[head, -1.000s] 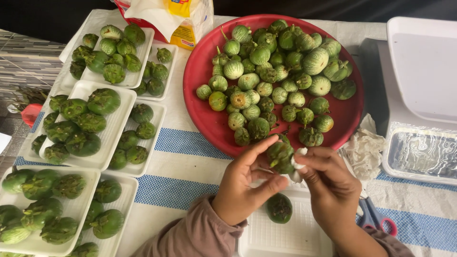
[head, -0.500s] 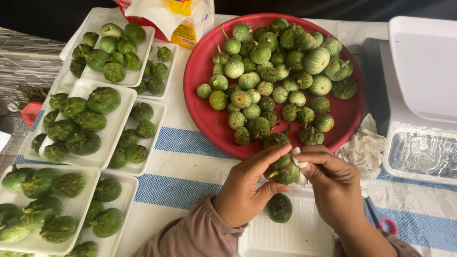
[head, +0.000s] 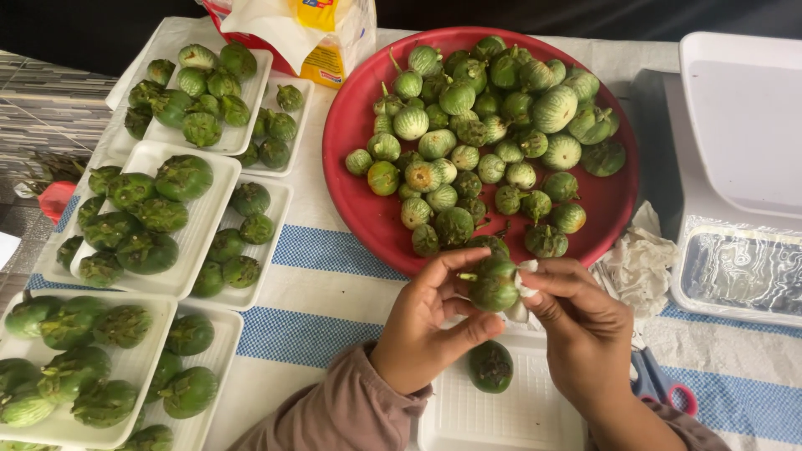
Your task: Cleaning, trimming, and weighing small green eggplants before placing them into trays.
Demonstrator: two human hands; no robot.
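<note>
Eggplant (head: 493, 288): small, round and green, held up between both hands just near the red plate's near rim, above the far edge of a white tray.
Left hand (head: 426, 321): fingers curled round the eggplant's left side, thumb under it, gripping the eggplant.
Right hand (head: 581, 326): fingertips pinch a bit of white tissue (head: 525, 284) against the eggplant's right side; it holds the tissue and touches the eggplant.
Tray (head: 501, 413): white foam, at the near edge between the wrists, with one dark green eggplant (head: 490, 366) lying on it.
Red plate (head: 368, 213): round, far of the hands, heaped with many small green eggplants, some pale and striped.
Crumpled tissue (head: 639, 259): on the cloth right of the plate.
Scissors (head: 660, 384): handles showing near the right wrist, partly hidden.
Scale (head: 735, 167): white, at the right edge, with a foil-like panel.
Filled trays (head: 209, 225): white, stacked in overlapping rows on the left, each holding green eggplants.
Bag (head: 322, 38): white and yellow, at the far edge between the trays and the plate.
Cloth (head: 326, 292): white with blue checked stripes, under everything.
</note>
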